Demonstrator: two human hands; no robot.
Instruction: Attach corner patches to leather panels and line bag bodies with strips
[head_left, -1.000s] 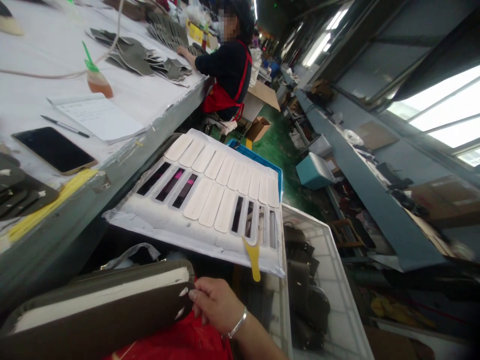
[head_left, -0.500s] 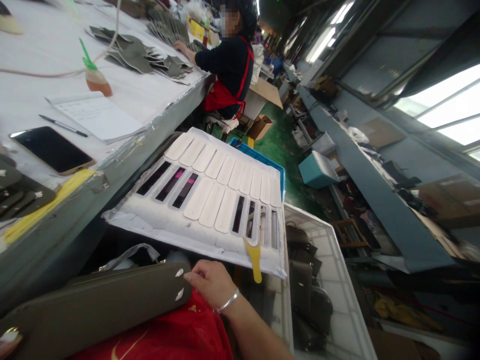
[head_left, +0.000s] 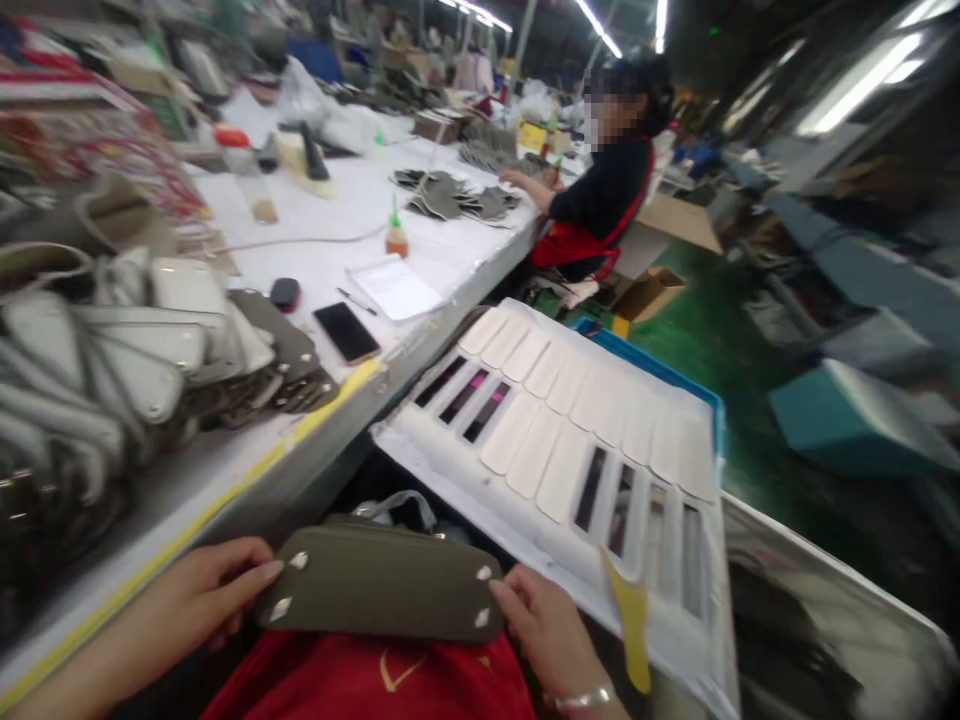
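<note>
An olive-green bag piece (head_left: 382,585), long with rounded ends and pale bits at its corners, lies across my lap above the red apron (head_left: 375,680). My left hand (head_left: 225,590) pinches its left end between thumb and fingers. At the right end, my right hand (head_left: 536,610), with a bracelet at the wrist, grips the edge. Just beyond is a white board (head_left: 465,500) bearing rows of cream oblong pieces (head_left: 555,370) and several dark slots. A yellow spatula-like tool (head_left: 630,620) rests over the board's near edge.
Grey and olive bag parts (head_left: 150,350) are heaped on the table at left. A phone (head_left: 346,332), notepad (head_left: 396,288) and small orange bottle (head_left: 396,235) lie farther back. A person (head_left: 607,180) sits at the table's far edge. A white bin (head_left: 847,570) stands at right.
The view has swung left, and the scene sits farther right. My left hand, barely visible before at the lower left, now shows fully at the piece's left end. The piece appears more level.
</note>
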